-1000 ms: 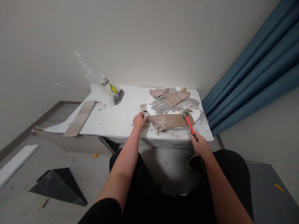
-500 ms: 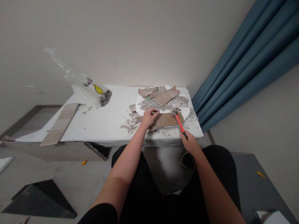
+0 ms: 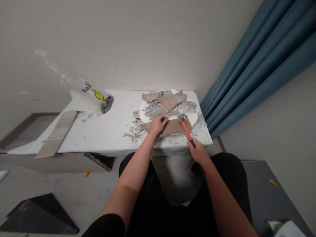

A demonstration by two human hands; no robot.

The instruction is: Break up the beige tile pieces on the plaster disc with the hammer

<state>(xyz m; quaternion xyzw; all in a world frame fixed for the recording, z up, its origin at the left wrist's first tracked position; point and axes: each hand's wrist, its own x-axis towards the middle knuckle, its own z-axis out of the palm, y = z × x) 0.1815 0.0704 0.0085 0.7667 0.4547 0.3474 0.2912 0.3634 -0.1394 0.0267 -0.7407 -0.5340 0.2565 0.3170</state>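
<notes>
My right hand [image 3: 198, 150] is closed around the black grip of a claw hammer [image 3: 187, 130] with a red shaft. The hammer's head is over a flat brown cardboard strip [image 3: 174, 127] at the near side of a white round plate [image 3: 197, 118]. At the strip's left end is my left hand [image 3: 158, 124], thumb and fingers drawn together. Whatever is between those fingertips is too small to make out. Grey crushed rubble [image 3: 154, 111] covers much of the plate, and torn cardboard pieces [image 3: 173, 100] lie on its far side.
Grey chips and shreds [image 3: 134, 133] litter the white-covered table [image 3: 108, 131] left of the plate. A clear plastic bag [image 3: 92, 98] with dark grey contents stands farther left, near another cardboard strip [image 3: 58, 133]. Blue curtains [image 3: 247, 62] hang at the right; black angular panels [image 3: 39, 214] lie on the floor.
The whole view has shifted slightly, moving the table a little left in the picture. The hammer head has moved slightly over the cardboard strip; both hands keep nearly the same pose.
</notes>
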